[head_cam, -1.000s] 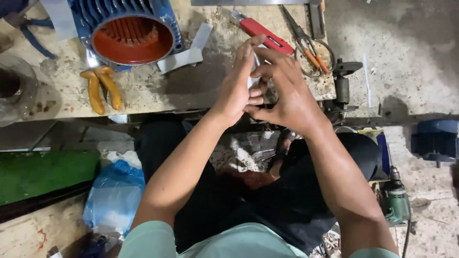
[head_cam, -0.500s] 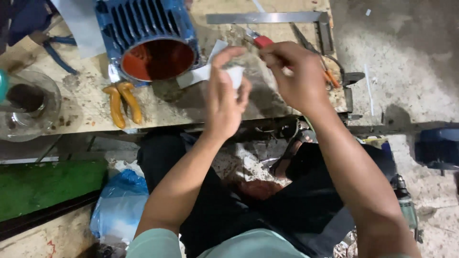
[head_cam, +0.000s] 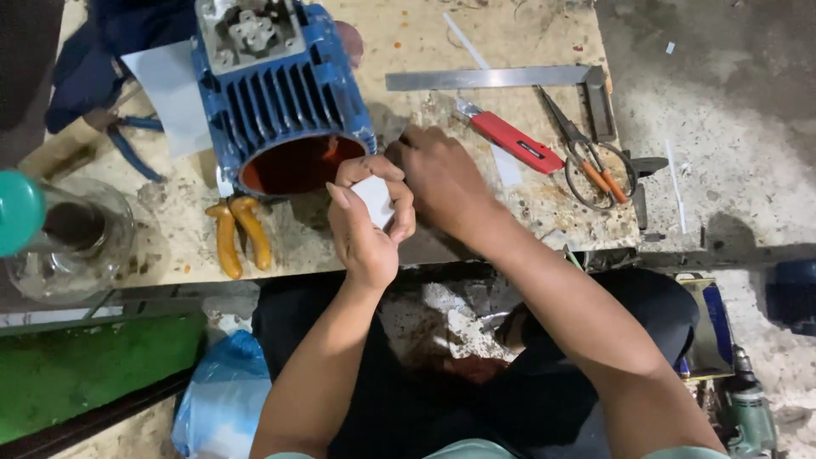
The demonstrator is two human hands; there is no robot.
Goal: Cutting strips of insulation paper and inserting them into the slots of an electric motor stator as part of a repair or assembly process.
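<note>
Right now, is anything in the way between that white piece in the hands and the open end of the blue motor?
Nothing visible. The white piece, pinched in the left hand beside the right hand, sits just off the blue motor housing opening. The yellow-handled pliers lie off to the side.

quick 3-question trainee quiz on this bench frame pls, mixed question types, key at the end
1. True or false: the left hand holds a small white piece just in front of the open end of the blue motor housing.
2. Which tool lies nearest the scissors?
A. yellow-handled pliers
B. red utility knife
C. glass jar
3. Fill in: the right hand is closed into a loose ____ beside the left hand, over the workbench.

Key: 1 true; 2 B; 3 fist. Whether the right hand grips anything cannot be seen.
</note>
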